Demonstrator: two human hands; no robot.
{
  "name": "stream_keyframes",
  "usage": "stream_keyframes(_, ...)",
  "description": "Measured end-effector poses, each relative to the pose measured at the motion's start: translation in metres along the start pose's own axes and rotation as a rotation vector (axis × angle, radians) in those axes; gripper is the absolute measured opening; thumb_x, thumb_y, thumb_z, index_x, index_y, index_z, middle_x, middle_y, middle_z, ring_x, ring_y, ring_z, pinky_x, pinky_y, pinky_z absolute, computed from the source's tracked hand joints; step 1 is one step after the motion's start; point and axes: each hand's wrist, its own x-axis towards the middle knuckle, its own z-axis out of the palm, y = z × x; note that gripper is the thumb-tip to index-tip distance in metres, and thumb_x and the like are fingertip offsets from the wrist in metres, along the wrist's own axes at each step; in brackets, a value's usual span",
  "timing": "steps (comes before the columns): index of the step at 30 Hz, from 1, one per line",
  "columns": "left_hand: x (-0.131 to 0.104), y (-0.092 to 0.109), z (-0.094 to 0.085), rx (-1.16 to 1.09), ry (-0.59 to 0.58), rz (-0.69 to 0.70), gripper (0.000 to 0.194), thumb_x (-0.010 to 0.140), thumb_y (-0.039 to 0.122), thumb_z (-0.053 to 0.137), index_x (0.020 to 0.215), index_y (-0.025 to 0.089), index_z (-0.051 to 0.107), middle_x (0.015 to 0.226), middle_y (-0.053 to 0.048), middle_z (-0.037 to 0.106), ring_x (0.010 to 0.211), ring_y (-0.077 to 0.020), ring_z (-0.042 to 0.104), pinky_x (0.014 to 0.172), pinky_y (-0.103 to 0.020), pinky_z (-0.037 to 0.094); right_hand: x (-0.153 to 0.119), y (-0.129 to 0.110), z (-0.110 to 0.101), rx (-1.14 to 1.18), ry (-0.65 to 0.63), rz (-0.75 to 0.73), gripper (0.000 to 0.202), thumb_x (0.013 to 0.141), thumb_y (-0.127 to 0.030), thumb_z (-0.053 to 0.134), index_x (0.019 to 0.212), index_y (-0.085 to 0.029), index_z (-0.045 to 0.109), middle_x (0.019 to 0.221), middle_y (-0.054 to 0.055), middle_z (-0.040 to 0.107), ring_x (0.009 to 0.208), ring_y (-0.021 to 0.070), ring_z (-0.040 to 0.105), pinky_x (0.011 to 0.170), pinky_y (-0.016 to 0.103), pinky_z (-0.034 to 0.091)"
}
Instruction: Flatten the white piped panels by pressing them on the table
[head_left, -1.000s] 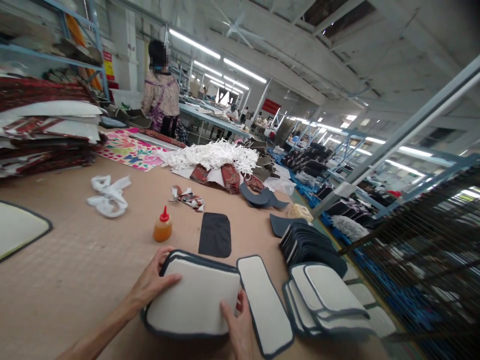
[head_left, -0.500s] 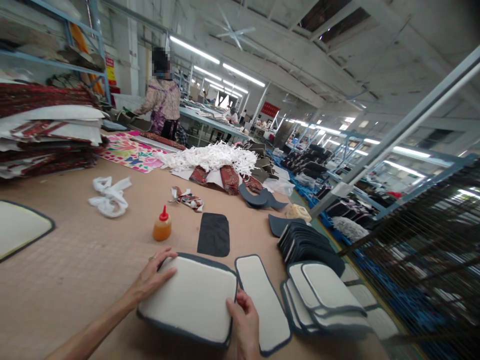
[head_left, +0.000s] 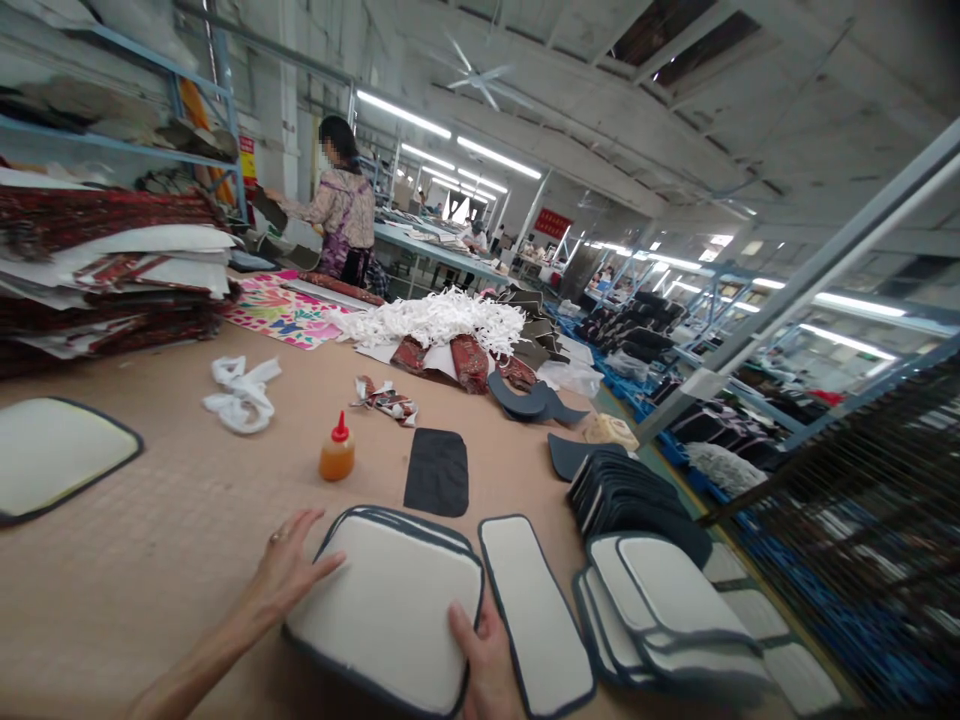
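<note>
A white pad with dark edging (head_left: 390,610) lies in front of me on top of at least one like it, whose dark rim shows along the far edge. My right hand (head_left: 487,645) grips the pad's right edge, thumb on top and fingers at the side. My left hand (head_left: 292,570) is by the left edge, fingers spread, with its thumb tip at the pad's surface. To the right is a long narrow white pad (head_left: 536,610) with the same edging. Beyond the pads are a black rectangular piece (head_left: 437,472) and an orange bottle with a red nozzle (head_left: 337,455).
At right stand a pile of white pads (head_left: 675,600) and a row of dark pieces (head_left: 634,505). Another edged pad (head_left: 60,455) lies at far left. White scraps (head_left: 442,320) and stacked red-patterned sheets (head_left: 105,270) sit farther back. A co-worker (head_left: 345,210) stands beyond the table.
My left hand has loosened from the pad's far left corner, its fingers now off the edge. The rim of a lower pad shows more. The view has shifted slightly; the co-worker has turned.
</note>
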Motion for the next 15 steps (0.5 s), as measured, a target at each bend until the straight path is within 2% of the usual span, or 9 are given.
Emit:
stream_keyframes(1, -0.004, 0.015, -0.007, 0.036, 0.073, 0.095, 0.070, 0.055, 0.048, 0.062, 0.115, 0.015, 0.050, 0.128, -0.015, 0.044, 0.121, -0.0340, 0.034, 0.100, -0.045, 0.028, -0.003, -0.006, 0.007, -0.016, -0.006, -0.024, 0.070, 0.057, -0.043, 0.071, 0.114, -0.013, 0.045, 0.095, 0.010, 0.064, 0.102, 0.0252, 0.054, 0.090, 0.037, 0.041)
stream_keyframes(2, -0.008, 0.033, -0.014, 0.043, 0.076, 0.216, 0.072, 0.055, 0.046, 0.064, 0.119, 0.016, 0.048, 0.130, -0.014, 0.042, 0.122, -0.0330, 0.033, 0.102, -0.044, 0.025, -0.007, -0.012, 0.013, -0.042, -0.018, -0.045, 0.067, 0.056, -0.045, 0.071, 0.111, -0.014, 0.048, 0.094, 0.010, 0.065, 0.099, 0.0253, 0.055, 0.087, 0.037, 0.043)
stream_keyframes(5, -0.016, 0.091, -0.036, 0.060, -0.208, 0.507, 0.058, 0.065, 0.045, 0.065, 0.117, 0.023, 0.052, 0.123, -0.007, 0.050, 0.117, -0.0272, 0.041, 0.100, -0.034, 0.029, -0.017, -0.029, 0.031, -0.166, -0.113, -0.048, 0.057, 0.058, -0.049, 0.067, 0.100, -0.013, 0.056, 0.088, 0.009, 0.065, 0.082, 0.0237, 0.060, 0.074, 0.034, 0.048)
stream_keyframes(7, -0.019, 0.121, -0.045, 0.101, -0.420, 0.561, 0.043, 0.068, 0.043, 0.064, 0.107, 0.026, 0.059, 0.102, -0.003, 0.063, 0.095, -0.0239, 0.056, 0.083, -0.027, 0.041, -0.024, -0.036, 0.039, -0.216, -0.181, -0.040, 0.053, 0.061, -0.049, 0.065, 0.098, -0.013, 0.057, 0.084, 0.008, 0.065, 0.075, 0.0217, 0.060, 0.068, 0.031, 0.048)
stream_keyframes(8, -0.019, 0.130, -0.048, 0.135, -0.497, 0.572, 0.034, 0.070, 0.042, 0.063, 0.099, 0.025, 0.063, 0.089, -0.001, 0.066, 0.082, -0.0221, 0.060, 0.071, -0.024, 0.042, -0.026, -0.038, 0.042, -0.246, -0.194, -0.053, 0.051, 0.063, -0.050, 0.063, 0.098, -0.013, 0.058, 0.082, 0.007, 0.065, 0.073, 0.0206, 0.059, 0.066, 0.030, 0.047)
stream_keyframes(10, -0.020, 0.137, -0.048, 0.212, -0.565, 0.583, 0.021, 0.073, 0.042, 0.060, 0.081, 0.023, 0.066, 0.069, 0.001, 0.063, 0.063, -0.0186, 0.057, 0.055, -0.022, 0.035, -0.030, -0.037, 0.044, -0.369, -0.142, -0.137, 0.046, 0.066, -0.050, 0.060, 0.095, -0.015, 0.059, 0.081, 0.005, 0.064, 0.073, 0.0193, 0.057, 0.066, 0.028, 0.046)
stream_keyframes(11, -0.021, 0.136, -0.045, 0.242, -0.567, 0.586, 0.022, 0.076, 0.043, 0.056, 0.074, 0.022, 0.064, 0.064, 0.001, 0.060, 0.058, -0.0173, 0.055, 0.051, -0.022, 0.031, -0.030, -0.034, 0.045, -0.461, -0.078, -0.202, 0.044, 0.067, -0.051, 0.058, 0.093, -0.016, 0.060, 0.081, 0.005, 0.063, 0.075, 0.0193, 0.056, 0.067, 0.027, 0.045)
stream_keyframes(13, -0.023, 0.129, -0.037, 0.281, -0.547, 0.589, 0.028, 0.081, 0.043, 0.049, 0.069, 0.021, 0.060, 0.061, 0.001, 0.057, 0.055, -0.0159, 0.051, 0.049, -0.023, 0.027, -0.030, -0.024, 0.045, -0.645, 0.082, -0.319, 0.041, 0.068, -0.053, 0.056, 0.090, -0.018, 0.060, 0.080, 0.005, 0.063, 0.076, 0.0199, 0.055, 0.069, 0.027, 0.044)
stream_keyframes(15, -0.025, 0.120, -0.025, 0.311, -0.515, 0.591, 0.031, 0.084, 0.041, 0.044, 0.067, 0.019, 0.057, 0.061, 0.000, 0.055, 0.056, -0.0160, 0.051, 0.051, -0.023, 0.026, -0.028, -0.012, 0.045, -0.771, 0.198, -0.362, 0.039, 0.071, -0.054, 0.052, 0.088, -0.020, 0.060, 0.076, 0.006, 0.062, 0.073, 0.0204, 0.055, 0.068, 0.028, 0.044)
